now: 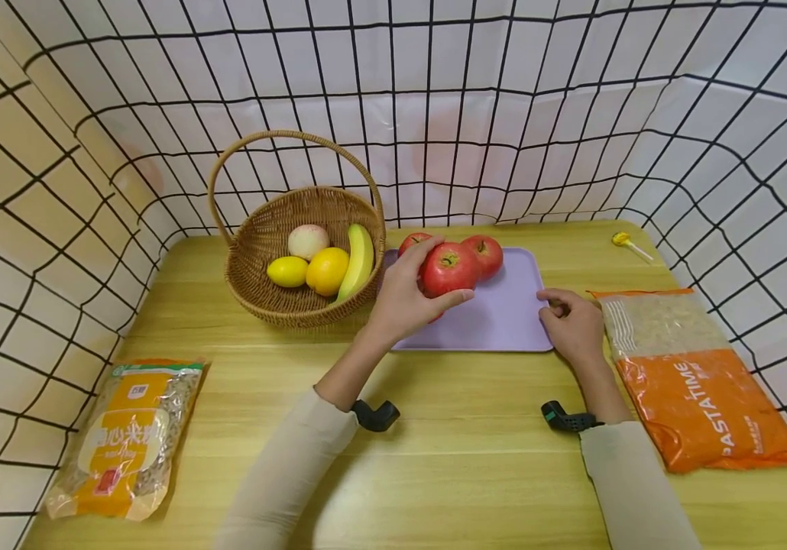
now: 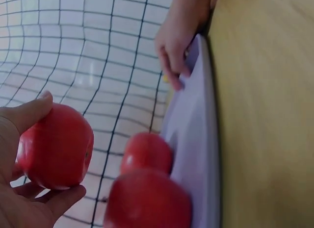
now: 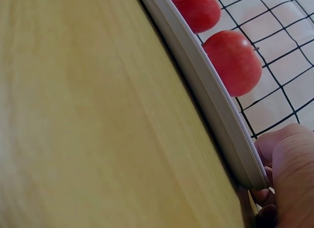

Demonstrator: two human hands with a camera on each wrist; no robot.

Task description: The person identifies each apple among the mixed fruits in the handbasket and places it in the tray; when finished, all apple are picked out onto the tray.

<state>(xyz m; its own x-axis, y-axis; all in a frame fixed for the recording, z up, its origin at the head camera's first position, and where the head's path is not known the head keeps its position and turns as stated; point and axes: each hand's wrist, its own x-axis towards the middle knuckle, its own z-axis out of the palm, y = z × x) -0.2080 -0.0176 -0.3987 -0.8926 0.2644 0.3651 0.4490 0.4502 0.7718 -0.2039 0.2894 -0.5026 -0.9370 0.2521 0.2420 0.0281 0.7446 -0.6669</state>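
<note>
My left hand (image 1: 410, 299) grips a red apple (image 1: 450, 269), thumb on one side and fingers round the other. In the left wrist view the held apple (image 2: 56, 147) is raised beside the lilac tray (image 1: 503, 321). On the tray sit more red apples: one at the back right (image 1: 486, 256), another at the back left (image 1: 414, 242), partly hidden by the hand. A bit of red also shows beneath the left hand. My right hand (image 1: 574, 325) pinches the tray's right rim, its fingers curled at the front corner in the right wrist view.
Left of the tray stands a wicker basket (image 1: 283, 309) with a tall handle, holding a banana (image 1: 359, 260) and several round fruits. A pasta bag (image 1: 710, 405) lies at right, a grain bag (image 1: 125, 443) at left, a lollipop (image 1: 630, 244) at back right. Wire mesh surrounds the table.
</note>
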